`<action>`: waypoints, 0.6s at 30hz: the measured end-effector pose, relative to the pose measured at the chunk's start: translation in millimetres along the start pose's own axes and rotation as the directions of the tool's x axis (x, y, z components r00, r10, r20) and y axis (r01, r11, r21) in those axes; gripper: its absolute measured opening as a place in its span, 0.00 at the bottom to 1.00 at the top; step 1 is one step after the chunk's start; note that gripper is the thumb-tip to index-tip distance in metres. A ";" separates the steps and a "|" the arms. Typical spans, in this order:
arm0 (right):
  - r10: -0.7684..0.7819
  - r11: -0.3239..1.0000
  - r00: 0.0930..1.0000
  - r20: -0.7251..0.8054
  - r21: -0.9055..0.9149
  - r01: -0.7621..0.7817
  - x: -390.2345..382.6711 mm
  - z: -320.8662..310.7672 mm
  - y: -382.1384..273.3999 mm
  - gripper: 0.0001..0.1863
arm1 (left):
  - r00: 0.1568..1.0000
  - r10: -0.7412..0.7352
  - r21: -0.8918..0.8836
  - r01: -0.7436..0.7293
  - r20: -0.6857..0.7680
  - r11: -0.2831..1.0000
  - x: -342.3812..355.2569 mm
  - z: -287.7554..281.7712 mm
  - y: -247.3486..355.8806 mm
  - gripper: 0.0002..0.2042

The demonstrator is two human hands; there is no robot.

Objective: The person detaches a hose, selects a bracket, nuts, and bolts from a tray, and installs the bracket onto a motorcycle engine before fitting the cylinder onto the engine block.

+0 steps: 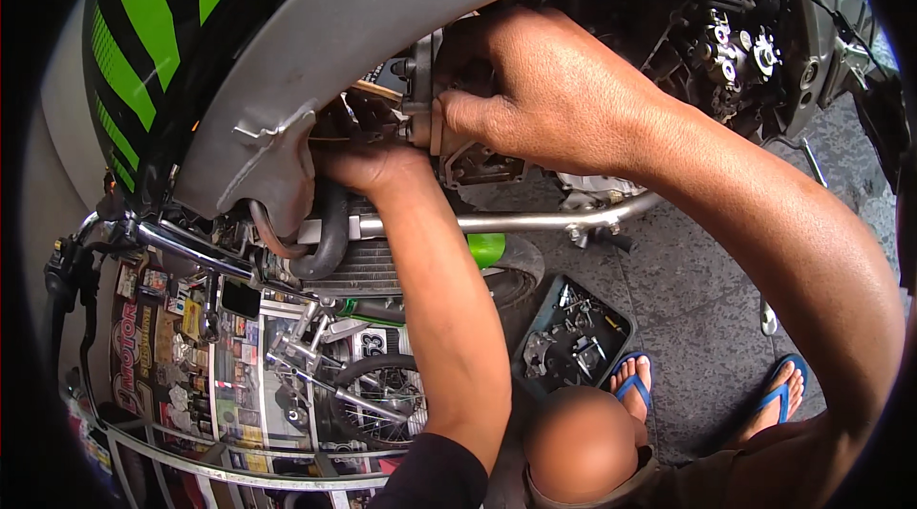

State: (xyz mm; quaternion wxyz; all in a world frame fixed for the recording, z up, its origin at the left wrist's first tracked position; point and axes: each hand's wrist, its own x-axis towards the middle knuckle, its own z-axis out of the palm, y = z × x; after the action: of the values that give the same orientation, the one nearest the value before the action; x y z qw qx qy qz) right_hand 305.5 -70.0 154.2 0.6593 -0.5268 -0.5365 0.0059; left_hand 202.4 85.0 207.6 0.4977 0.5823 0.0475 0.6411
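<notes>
Blocky grey metal engine casting is framed beneath curved grey panel, long axis roughly vertical in view. Right edge is touched by nearer right hand's thumb; left hand is tucked just below. Fingers mostly hidden; neither grip can be told.

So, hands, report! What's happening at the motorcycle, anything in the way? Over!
Right hand: thumb against metal engine casting. Left hand: close by, fingers hidden. Possibly in the way: grey motorcycle frame alongside.
</notes>
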 end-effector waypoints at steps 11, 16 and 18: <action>0.007 1.000 0.999 0.033 0.017 -0.007 9.2 5.5 6.7 0.15 | 0.996 -0.041 0.060 0.046 -0.081 0.997 -20.7 14.8 4.1 0.31; -0.106 0.994 0.993 0.058 0.028 0.104 18.3 19.9 -13.7 0.15 | 0.997 -0.073 -0.211 0.075 0.014 0.975 -13.5 2.0 3.6 0.26; -0.223 0.974 0.975 0.007 0.043 0.223 19.8 32.5 -22.2 0.16 | 0.982 -0.181 -0.335 0.151 -0.060 0.930 -16.0 3.7 6.6 0.24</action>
State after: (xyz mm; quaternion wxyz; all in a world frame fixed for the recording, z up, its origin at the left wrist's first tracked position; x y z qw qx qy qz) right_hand 278.4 -46.2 179.5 0.6636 -0.4493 -0.5957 -0.0540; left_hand 198.7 68.6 201.8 0.6376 0.4555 0.0111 0.6212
